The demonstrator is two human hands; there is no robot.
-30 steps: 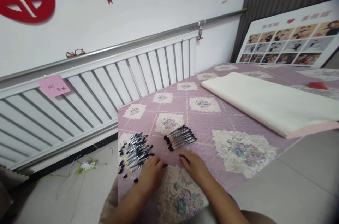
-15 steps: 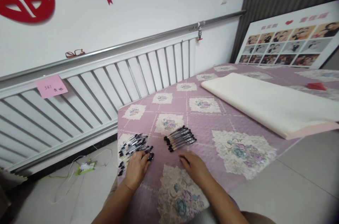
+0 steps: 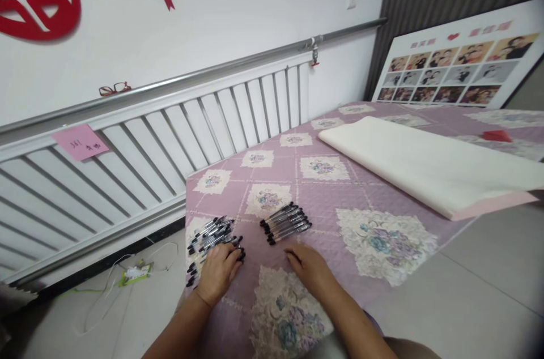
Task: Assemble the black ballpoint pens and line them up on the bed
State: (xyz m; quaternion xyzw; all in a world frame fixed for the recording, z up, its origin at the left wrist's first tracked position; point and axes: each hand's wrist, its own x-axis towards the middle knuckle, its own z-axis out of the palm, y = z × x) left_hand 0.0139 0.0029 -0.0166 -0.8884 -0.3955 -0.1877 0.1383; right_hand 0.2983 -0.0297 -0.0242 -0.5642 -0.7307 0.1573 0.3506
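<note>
Loose pens with clear barrels and black ends lie in an untidy pile at the table's left side. My left hand rests over the near part of this pile, fingers curled down onto a pen whose black end shows beyond the fingertips. To the right, several like pens lie side by side in a slanted row. Just below that row is my right hand, low over the cloth, its fingers bent and drawn together. Nothing shows in it, and its palm is hidden.
A purple floral tablecloth covers the table. A folded cream sheet lies at the right, with a red packet behind it. A white radiator runs along the wall. Cables and a power strip are on the floor at left.
The view has shifted slightly. Both hands keep nearly the same places beside the pens, and the row and pile look unchanged.
</note>
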